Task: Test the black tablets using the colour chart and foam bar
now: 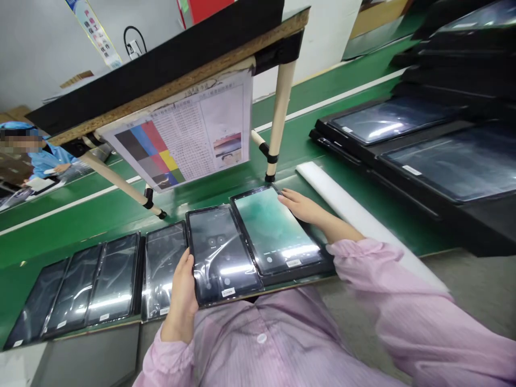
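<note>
Dark tablet (226,255): we're touching its side with our left hand (185,285), can't tell how tightly, right hand (301,207) resting outstretched on the lit tablet (274,228).

The room is bright. White streaks of light shine on the dark tablets (115,277) below the chart (189,129), as if from lamps overhead. The lit screen (274,226), below and right of the chart, glows green, with a white shine near its bottom edge. Far right of the chart, the black trays (455,67) are so dark that their edges melt together. The pink sleeve (435,317), low and right of the chart, looks soft and stretched. Small print on the chart is too fuzzy to read.
</note>
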Motion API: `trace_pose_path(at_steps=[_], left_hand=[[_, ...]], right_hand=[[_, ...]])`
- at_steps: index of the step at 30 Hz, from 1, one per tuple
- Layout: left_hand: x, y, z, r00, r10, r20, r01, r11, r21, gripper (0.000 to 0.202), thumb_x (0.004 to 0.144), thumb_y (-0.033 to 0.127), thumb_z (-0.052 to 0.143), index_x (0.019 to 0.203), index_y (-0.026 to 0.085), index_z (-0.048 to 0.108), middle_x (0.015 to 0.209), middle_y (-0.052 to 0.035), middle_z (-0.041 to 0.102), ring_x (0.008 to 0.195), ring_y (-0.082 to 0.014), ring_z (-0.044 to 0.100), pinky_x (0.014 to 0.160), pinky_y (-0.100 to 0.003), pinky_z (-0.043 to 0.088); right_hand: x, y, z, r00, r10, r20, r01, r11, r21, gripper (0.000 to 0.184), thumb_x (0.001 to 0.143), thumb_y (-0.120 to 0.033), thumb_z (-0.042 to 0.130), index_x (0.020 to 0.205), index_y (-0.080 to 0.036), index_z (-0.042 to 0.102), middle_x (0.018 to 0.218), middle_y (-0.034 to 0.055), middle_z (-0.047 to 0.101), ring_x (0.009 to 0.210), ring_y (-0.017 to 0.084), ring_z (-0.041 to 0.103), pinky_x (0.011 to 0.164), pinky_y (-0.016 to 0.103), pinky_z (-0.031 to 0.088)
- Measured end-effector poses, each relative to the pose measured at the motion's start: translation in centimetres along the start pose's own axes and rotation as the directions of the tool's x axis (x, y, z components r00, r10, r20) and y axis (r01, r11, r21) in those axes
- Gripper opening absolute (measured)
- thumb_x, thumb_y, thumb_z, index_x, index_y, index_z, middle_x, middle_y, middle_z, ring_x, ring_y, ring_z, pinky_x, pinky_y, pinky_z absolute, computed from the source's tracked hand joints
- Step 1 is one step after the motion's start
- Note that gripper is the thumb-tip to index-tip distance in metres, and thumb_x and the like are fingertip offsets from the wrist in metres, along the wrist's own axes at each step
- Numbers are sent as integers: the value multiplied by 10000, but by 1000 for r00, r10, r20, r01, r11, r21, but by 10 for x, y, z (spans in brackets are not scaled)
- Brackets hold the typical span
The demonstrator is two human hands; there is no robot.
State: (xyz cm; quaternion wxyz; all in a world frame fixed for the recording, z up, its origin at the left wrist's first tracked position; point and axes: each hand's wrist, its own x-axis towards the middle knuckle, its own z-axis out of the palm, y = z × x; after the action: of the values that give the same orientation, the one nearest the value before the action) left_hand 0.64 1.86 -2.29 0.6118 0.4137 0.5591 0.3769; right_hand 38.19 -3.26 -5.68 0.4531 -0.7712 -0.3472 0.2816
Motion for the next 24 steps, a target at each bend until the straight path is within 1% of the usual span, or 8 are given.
trace_pose_path(at_steps=[2,4,7,9,11,16,20,24], left_hand=[[-10,-2,0,995,92,-38,-89,993,72,446,947,373,611,1358,200,604,1475,-140,556,1420,-269,461,1207,-449,307],[-26,-2,3,957,289,-25,-275,932,234,493,955,390,603,1418,228,551,1576,-115,436,1499,-254,329,1252,-438,192],[-52,-4,15,802,539,256,-590,656,471,450,994,359,520,1435,269,540,1551,-110,455,1478,-262,358,1250,-495,199],[-62,-5,27,738,502,451,-675,546,497,399,1006,331,479,1388,295,589,1483,-110,528,1420,-273,440,1215,-526,286],[-65,-6,40,733,419,536,-675,540,502,380,1006,315,467,1354,300,620,1450,-111,558,1388,-275,478,1185,-528,344],[-56,1,67,766,356,535,-618,636,463,387,1013,333,444,1350,251,614,1416,-125,588,1351,-268,513,1164,-511,381],[-53,7,78,739,361,569,-621,692,368,383,1006,353,466,1348,268,618,1430,-108,581,1354,-263,504,1163,-495,379],[-50,-1,77,802,275,530,-498,799,339,448,962,388,556,1388,254,596,1481,-130,545,1385,-298,486,1195,-536,322]], right_hand=[[12,3,6,1000,8,0,-8,997,76,528,857,-506,650,1222,-128,703,1557,140,423,1503,313,306,1287,426,122],[26,2,10,1000,13,7,-14,986,167,499,879,-484,623,1226,-132,690,1539,133,454,1485,294,348,1278,422,165],[39,-7,12,998,22,51,-37,947,318,506,919,-494,547,1230,-114,666,1385,158,606,1335,286,542,1195,441,358],[34,-14,8,997,10,82,-42,911,410,542,927,-524,512,1247,-107,646,1276,161,672,1205,276,637,1105,431,467],[16,-21,1,995,-25,92,-22,880,475,587,913,-563,518,1309,-139,604,1258,133,685,1133,257,673,1044,409,518],[-43,-24,-13,978,-131,163,-8,755,655,815,843,-696,564,1530,-304,367,1321,62,658,1061,259,703,885,424,597],[-63,-20,-14,999,15,35,-34,774,632,988,706,-598,762,1542,-298,329,1434,92,578,1110,289,686,895,437,599],[-75,-28,-23,997,81,8,-70,796,602,965,687,-533,787,1519,-295,362,1394,106,607,1045,312,707,836,466,621]])
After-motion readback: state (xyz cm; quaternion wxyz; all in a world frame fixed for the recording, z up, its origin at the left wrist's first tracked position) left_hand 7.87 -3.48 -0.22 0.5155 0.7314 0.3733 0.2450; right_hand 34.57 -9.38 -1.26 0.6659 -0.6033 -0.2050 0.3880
